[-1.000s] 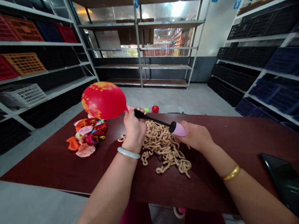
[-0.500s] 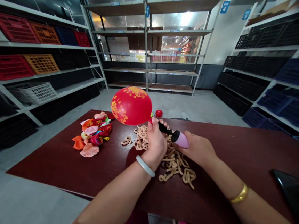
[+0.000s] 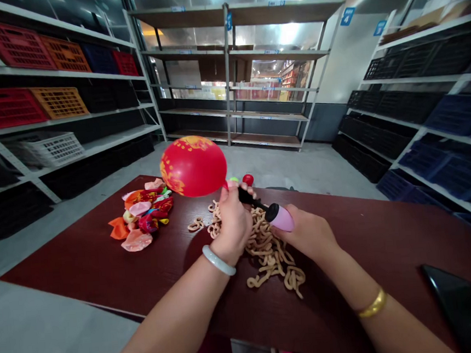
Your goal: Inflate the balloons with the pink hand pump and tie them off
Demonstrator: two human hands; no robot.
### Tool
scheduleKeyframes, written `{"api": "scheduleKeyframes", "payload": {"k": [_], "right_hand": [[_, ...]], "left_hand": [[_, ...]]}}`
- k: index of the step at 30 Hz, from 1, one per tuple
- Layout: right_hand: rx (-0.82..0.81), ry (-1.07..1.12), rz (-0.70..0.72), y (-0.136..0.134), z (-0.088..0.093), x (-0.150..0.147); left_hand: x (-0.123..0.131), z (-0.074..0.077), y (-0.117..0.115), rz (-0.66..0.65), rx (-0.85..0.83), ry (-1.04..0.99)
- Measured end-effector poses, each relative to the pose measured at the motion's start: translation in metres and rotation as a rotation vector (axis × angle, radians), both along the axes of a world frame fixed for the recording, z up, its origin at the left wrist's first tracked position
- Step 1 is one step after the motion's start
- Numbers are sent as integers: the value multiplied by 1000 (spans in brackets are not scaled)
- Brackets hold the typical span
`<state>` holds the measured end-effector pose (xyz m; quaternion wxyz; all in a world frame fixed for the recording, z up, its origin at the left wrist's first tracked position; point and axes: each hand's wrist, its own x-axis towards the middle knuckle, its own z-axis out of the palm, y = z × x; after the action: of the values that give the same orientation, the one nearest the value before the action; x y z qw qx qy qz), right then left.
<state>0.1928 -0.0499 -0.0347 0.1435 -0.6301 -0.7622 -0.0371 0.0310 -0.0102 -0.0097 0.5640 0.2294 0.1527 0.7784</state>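
My left hand point(image 3: 233, 220) is closed around the neck of a red balloon point(image 3: 193, 166) with yellow print, pinching it onto the black nozzle of a hand pump. The balloon is inflated and floats above the table's far side. My right hand point(image 3: 310, 235) grips the pink pump handle point(image 3: 281, 217), whose black rod shows a short length toward the nozzle. Under both hands lies a heap of beige looped clips or ties point(image 3: 266, 245) on the dark red table point(image 3: 102, 259).
A pile of flat coloured balloons point(image 3: 142, 217) lies left of the heap. Small red and green balls point(image 3: 247, 179) sit at the far edge. A black phone point(image 3: 461, 305) lies at the right. Shelving with crates lines both sides and the back.
The pump rod was long, then pushed in, and now shows a short length again. The balloon has grown a little and sits closer to the table's middle as the view shifted.
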Motion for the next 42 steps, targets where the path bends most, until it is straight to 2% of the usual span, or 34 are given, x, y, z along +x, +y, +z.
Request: {"api": "scheduleKeyframes", "payload": {"k": [6,10,15,25,30,34,39,42], "right_hand": [[20,-45,22,11,-1,19],[25,-83,23,15,-1,27],[36,-127,20,13,-3,26],[35,-37,16,0,-7,3],[29,-15,10,-2,-3,-1],[10,12,9,1,-3,0],[12,-6,19,9,-3,12],[29,-29,14,12,-3,21]], "left_hand": [[-48,11,25,82,23,-45],[-59,11,31,92,34,-47],[-42,4,27,98,53,-40],[26,-21,-6,-31,-35,2],[33,-23,-11,-48,-36,19],[15,-11,-3,-49,7,35],[-33,6,20,-1,25,10],[-56,11,31,50,31,-16]]}}
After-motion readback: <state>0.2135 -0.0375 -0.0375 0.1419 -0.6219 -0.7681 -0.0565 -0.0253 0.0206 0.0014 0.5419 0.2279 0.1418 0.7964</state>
